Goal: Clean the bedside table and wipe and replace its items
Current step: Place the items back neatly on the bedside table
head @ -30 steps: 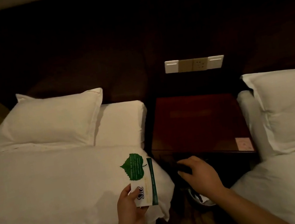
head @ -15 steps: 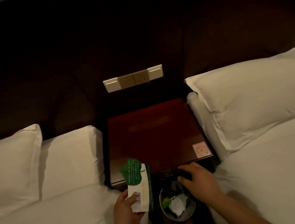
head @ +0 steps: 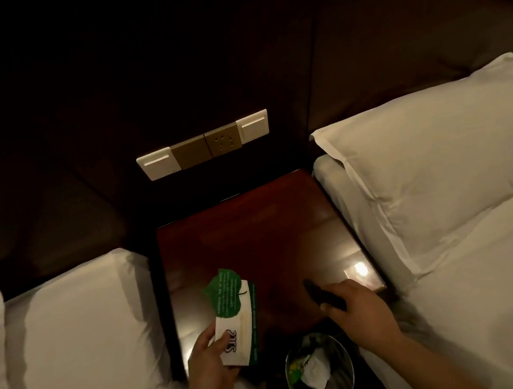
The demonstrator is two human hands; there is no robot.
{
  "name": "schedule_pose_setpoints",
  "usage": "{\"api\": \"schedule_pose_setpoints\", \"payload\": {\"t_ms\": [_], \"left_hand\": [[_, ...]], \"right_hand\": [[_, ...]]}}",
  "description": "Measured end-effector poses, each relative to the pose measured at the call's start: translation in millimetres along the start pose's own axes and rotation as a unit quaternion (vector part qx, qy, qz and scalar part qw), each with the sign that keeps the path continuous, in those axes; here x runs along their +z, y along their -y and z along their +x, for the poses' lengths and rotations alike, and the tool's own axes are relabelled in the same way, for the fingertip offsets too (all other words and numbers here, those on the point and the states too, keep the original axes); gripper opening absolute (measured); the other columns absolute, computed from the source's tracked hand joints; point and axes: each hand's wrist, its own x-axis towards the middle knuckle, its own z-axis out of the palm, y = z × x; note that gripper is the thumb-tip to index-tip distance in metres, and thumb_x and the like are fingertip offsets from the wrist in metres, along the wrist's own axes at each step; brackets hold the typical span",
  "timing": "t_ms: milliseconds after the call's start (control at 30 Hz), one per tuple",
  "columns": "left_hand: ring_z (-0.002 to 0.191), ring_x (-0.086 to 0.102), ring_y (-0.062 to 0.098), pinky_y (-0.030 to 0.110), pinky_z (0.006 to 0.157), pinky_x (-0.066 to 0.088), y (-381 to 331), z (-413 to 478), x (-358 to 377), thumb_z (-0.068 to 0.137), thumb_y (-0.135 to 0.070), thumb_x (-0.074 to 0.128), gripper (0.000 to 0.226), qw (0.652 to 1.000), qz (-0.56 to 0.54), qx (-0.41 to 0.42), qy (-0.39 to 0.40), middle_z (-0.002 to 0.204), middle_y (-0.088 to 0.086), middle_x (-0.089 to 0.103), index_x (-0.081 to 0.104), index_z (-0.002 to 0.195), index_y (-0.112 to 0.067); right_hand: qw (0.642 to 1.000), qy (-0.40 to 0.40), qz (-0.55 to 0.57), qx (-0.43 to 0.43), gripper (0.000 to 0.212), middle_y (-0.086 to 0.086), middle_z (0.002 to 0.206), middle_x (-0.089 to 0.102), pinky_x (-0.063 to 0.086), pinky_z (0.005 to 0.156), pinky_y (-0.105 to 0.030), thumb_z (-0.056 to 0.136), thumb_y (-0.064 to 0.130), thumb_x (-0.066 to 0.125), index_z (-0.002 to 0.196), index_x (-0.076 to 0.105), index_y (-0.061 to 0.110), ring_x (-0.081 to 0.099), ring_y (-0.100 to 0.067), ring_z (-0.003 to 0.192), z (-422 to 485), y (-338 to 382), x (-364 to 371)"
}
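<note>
A dark red wooden bedside table (head: 255,235) stands between two beds, its top bare except for a small pale card (head: 361,273) at its front right corner. My left hand (head: 209,368) grips a white and green card (head: 237,319) with a green leaf shape, held over the table's front left part. My right hand (head: 358,311) hovers over the table's front right edge and grips a slim black object (head: 321,295), its dark tip pointing up and left.
White beds with pillows flank the table, the left bed (head: 77,326) and the right bed (head: 458,194). A wall panel of switches and a socket (head: 203,145) sits above the table. A round waste bin (head: 319,374) with crumpled paper stands on the floor in front.
The view has swung from the left bed to centre on the table. My left hand carried the leaf card over the table top. My right hand rose from below the table edge holding the black object.
</note>
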Motion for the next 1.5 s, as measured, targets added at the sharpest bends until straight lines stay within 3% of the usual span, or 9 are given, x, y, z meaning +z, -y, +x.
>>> {"api": "schedule_pose_setpoints", "payload": {"t_ms": [167,333,500,767,933,1167,1267,1400,1500], "left_hand": [[0.086,0.067,0.035,0.042,0.052,0.056,-22.7,49.0,-6.7,0.090,0.001,0.060,0.027,0.999,0.026,-0.012,-0.022,0.093,0.016,0.073,0.069,0.102,-0.021],[0.078,0.067,0.024,0.036,0.060,0.054,-39.1,105.3,10.7,0.088,0.003,0.063,0.029,0.997,0.053,0.040,-0.036,0.085,0.005,0.075,0.072,0.097,-0.023],[0.080,0.069,0.021,0.034,0.066,0.054,-50.4,163.8,35.7,0.087,0.005,0.060,0.031,0.993,0.066,0.100,-0.016,0.098,0.006,0.074,0.071,0.106,-0.017],[0.102,0.065,0.032,0.053,0.089,0.051,-59.2,231.2,73.8,0.086,0.003,0.062,0.035,0.970,0.170,0.175,0.023,0.109,0.006,0.073,0.076,0.102,-0.025],[0.101,0.066,0.024,0.041,0.083,0.054,-44.8,257.0,91.0,0.092,-0.003,0.062,0.034,0.955,0.174,0.242,0.007,0.105,-0.004,0.071,0.073,0.098,-0.035],[0.111,0.064,0.031,0.051,0.097,0.052,-33.9,283.8,113.5,0.091,0.000,0.062,0.034,0.961,0.153,0.228,0.036,0.116,0.004,0.069,0.071,0.110,-0.028],[0.111,0.064,0.024,0.047,0.093,0.054,-30.7,282.0,125.9,0.080,0.008,0.062,0.056,0.959,0.165,0.215,0.077,0.120,0.001,0.069,0.068,0.114,-0.036],[0.109,0.066,0.020,0.034,0.082,0.056,-19.1,279.7,127.1,0.076,0.003,0.059,0.059,0.965,0.148,0.200,0.080,0.121,0.001,0.068,0.059,0.124,-0.031],[0.113,0.065,0.024,0.041,0.095,0.052,-16.0,281.1,116.9,0.085,0.008,0.051,0.059,0.975,0.119,0.182,0.045,0.126,0.009,0.066,0.052,0.135,-0.022]], "right_hand": [[0.999,-0.029,0.010,0.033,0.035,0.009,0.107,0.062,0.046,0.068,-0.022,0.087,0.039,0.064,0.122,0.064,0.034,0.061,-0.009,0.092,34.7,-2.3,11.8],[0.995,-0.072,-0.018,0.065,0.038,0.004,0.099,0.059,0.053,0.073,-0.039,0.086,0.030,0.066,0.124,0.064,0.030,0.060,-0.019,0.094,76.4,-40.1,11.8],[0.978,-0.164,-0.114,0.063,0.042,-0.007,0.096,0.057,0.053,0.069,-0.041,0.079,0.025,0.077,0.120,0.068,0.023,0.053,-0.031,0.093,113.9,-89.5,30.5],[0.961,-0.165,-0.211,0.064,0.063,-0.015,0.101,0.048,0.050,0.066,-0.042,0.066,0.051,0.081,0.112,0.064,0.012,0.048,-0.035,0.089,127.0,-149.3,75.4],[0.963,-0.199,-0.176,0.055,0.081,-0.020,0.113,0.051,0.052,0.073,-0.048,0.065,0.073,0.053,0.119,0.065,0.014,0.050,-0.040,0.095,127.2,-159.6,87.7],[0.961,-0.213,-0.157,0.078,0.089,-0.023,0.115,0.056,0.053,0.076,-0.054,0.054,0.074,0.052,0.119,0.068,0.015,0.054,-0.047,0.098,136.1,-155.5,89.6],[0.961,-0.217,-0.153,0.081,0.094,-0.023,0.115,0.056,0.053,0.078,-0.056,0.049,0.074,0.054,0.121,0.067,0.016,0.054,-0.048,0.098,140.3,-155.1,89.4],[0.962,-0.226,-0.139,0.073,0.099,-0.020,0.118,0.055,0.052,0.080,-0.057,0.046,0.076,0.056,0.125,0.064,0.017,0.053,-0.047,0.101,141.6,-156.8,89.3],[0.965,-0.213,-0.134,0.069,0.102,-0.018,0.120,0.054,0.052,0.081,-0.057,0.046,0.080,0.055,0.128,0.062,0.020,0.051,-0.045,0.104,138.5,-155.6,90.6]]}}
